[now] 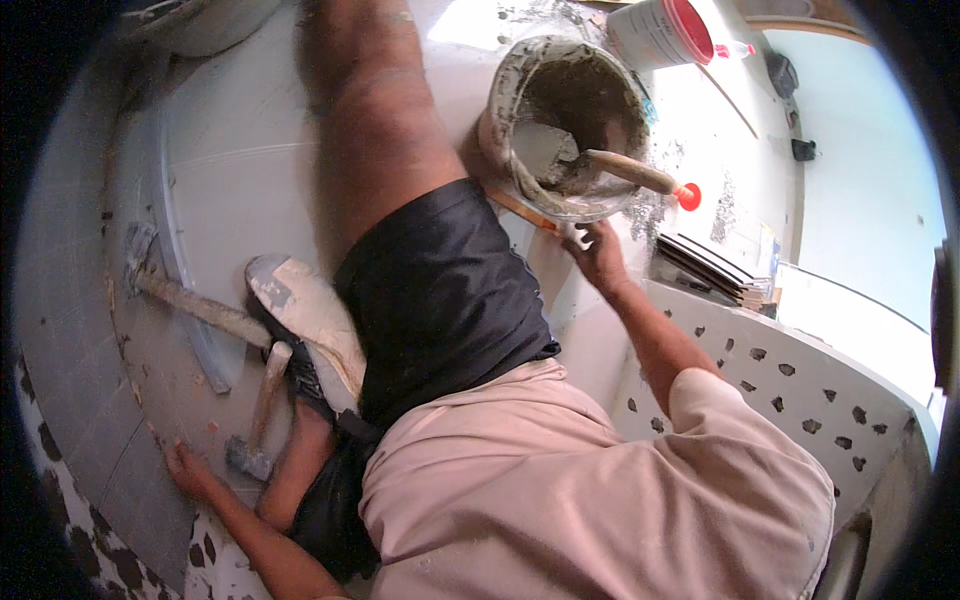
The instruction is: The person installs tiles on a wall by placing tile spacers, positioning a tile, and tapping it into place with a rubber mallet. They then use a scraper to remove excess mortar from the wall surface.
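Observation:
My left hand (pixel 188 470) rests flat on the grey floor tile at the lower left, fingers apart and holding nothing. A hammer (pixel 256 420) with a wooden handle lies just to its right. My right hand (pixel 596 252) reaches out to the lower edge of a mortar-smeared bucket (pixel 505 95), fingers spread near its rim and gripping nothing. Grey mortar sits inside the bucket, along with a trowel (pixel 630 172) whose wooden handle ends in a red tip. My leg in dark shorts (pixel 440 290) stretches across the floor between the two hands.
A mortar-caked tool with a long handle (pixel 195 305) lies on the floor at the left, beside my sandal sole (pixel 305 320). A white tub with a red lid (pixel 660 30) stands behind the bucket. Stacked tiles (pixel 712 272) and a white dark-spotted tile (pixel 800 390) lie on the right.

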Tool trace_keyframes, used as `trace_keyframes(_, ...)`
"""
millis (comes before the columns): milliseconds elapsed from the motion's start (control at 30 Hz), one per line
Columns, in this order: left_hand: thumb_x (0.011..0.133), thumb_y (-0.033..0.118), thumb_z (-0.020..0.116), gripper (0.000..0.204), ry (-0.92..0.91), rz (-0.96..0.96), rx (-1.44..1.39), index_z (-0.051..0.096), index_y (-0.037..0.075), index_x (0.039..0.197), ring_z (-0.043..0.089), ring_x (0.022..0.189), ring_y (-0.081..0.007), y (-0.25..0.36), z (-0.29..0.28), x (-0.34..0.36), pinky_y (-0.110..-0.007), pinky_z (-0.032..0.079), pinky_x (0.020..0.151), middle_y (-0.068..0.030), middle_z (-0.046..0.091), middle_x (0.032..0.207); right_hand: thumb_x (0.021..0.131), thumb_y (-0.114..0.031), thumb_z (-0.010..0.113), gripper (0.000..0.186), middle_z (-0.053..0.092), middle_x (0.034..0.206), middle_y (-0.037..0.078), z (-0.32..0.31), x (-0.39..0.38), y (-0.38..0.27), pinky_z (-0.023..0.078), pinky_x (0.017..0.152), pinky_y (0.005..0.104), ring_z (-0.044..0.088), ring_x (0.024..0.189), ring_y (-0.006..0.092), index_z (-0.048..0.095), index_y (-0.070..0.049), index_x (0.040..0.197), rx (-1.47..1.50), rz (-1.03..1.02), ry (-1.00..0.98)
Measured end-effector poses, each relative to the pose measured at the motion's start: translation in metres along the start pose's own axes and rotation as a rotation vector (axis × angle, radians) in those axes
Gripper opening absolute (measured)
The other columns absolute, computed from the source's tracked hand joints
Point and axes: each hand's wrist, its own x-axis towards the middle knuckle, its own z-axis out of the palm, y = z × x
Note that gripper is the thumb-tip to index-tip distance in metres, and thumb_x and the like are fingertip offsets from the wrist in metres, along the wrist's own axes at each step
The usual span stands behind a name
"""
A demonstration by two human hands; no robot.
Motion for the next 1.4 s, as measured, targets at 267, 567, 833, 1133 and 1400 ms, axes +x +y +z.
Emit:
trace_keyframes(267, 0.092, 0.014, 0.063, 0.018, 0.179, 0.060, -0.689, 0.062, -0.002, 0.099, 0.059, 0.074, -0.0153, 0.123, -0.053, -0.074, -0.030, 0.050, 0.066, -0.0076, 0.063, 0.088, 0.102, -0.034, 0.042, 0.037, 0.059, 0.103, 0.005, 0.045, -0.004, -0.010, 0.042, 0.083, 0.0306, 0.051, 0.091, 0.0157, 0.057, -0.001, 0.110, 0.197, 0.072, -0.137)
trace_keyframes(567, 0.089, 0.010, 0.065, 0.008, 0.004, 0.444, -0.936, 0.061, 0.003, 0.087, 0.061, 0.069, -0.0172, 0.199, -0.074, -0.207, -0.031, 0.049, 0.063, -0.0080, 0.062, 0.080, 0.104, -0.021, 0.038, 0.020, 0.038, 0.077, -0.002, -0.012, -0.099, -0.059, 0.033, 0.058, 0.0249, 0.035, 0.066, 0.0085, 0.048, -0.004, 0.106, -0.004, -0.113, -0.196)
trace_keyframes(833, 0.080, 0.011, 0.068, 0.021, -0.234, 0.970, -1.073, 0.064, 0.003, 0.099, 0.064, 0.092, -0.0288, 0.256, -0.124, -0.263, -0.039, 0.053, 0.082, -0.0115, 0.064, 0.097, 0.105, -0.032, 0.042, 0.026, 0.036, 0.076, -0.005, -0.044, -0.108, -0.085, 0.029, 0.055, 0.0209, 0.032, 0.064, 0.0045, 0.047, -0.008, 0.100, 0.492, 0.222, -0.079)
trace_keyframes(1133, 0.076, 0.019, 0.061, 0.027, 0.134, 1.213, -1.055, 0.065, 0.000, 0.094, 0.059, 0.101, -0.0304, 0.291, -0.131, -0.284, -0.039, 0.047, 0.090, -0.0132, 0.063, 0.098, 0.104, -0.029, 0.043, 0.021, 0.035, 0.071, -0.005, -0.053, -0.111, -0.135, 0.029, 0.051, 0.0212, 0.033, 0.059, 0.0044, 0.047, -0.009, 0.100, 0.520, -0.038, -0.075)
trace_keyframes(1400, 0.078, 0.001, 0.060, 0.023, 0.284, 0.316, -0.494, 0.068, 0.002, 0.100, 0.064, 0.094, -0.0353, 0.189, -0.079, -0.115, -0.044, 0.049, 0.085, -0.0183, 0.067, 0.094, 0.103, -0.026, 0.045, 0.031, 0.052, 0.079, 0.001, -0.012, -0.038, -0.247, 0.036, 0.057, 0.0225, 0.040, 0.064, 0.0069, 0.057, 0.000, 0.114, 0.429, -0.335, -0.041)
